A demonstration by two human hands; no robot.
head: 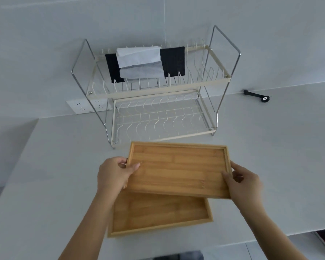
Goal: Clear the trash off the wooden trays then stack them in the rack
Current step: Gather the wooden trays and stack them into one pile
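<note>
I hold a wooden tray (178, 168) above the counter, just in front of the rack. My left hand (114, 172) grips its left edge and my right hand (245, 184) grips its right edge. The tray is bare inside. A second wooden tray (158, 214) lies flat on the white counter under it, also bare. The two-tier wire rack (154, 94) stands against the wall; its lower tier (158, 122) holds nothing. On its upper tier lean a black board (174, 61) and white paper (139, 59).
A white counter (54, 175) runs left and right, with its front edge at the lower right. A wall socket (86, 106) sits behind the rack's left leg. A small black tool (256, 95) lies on the counter at the far right.
</note>
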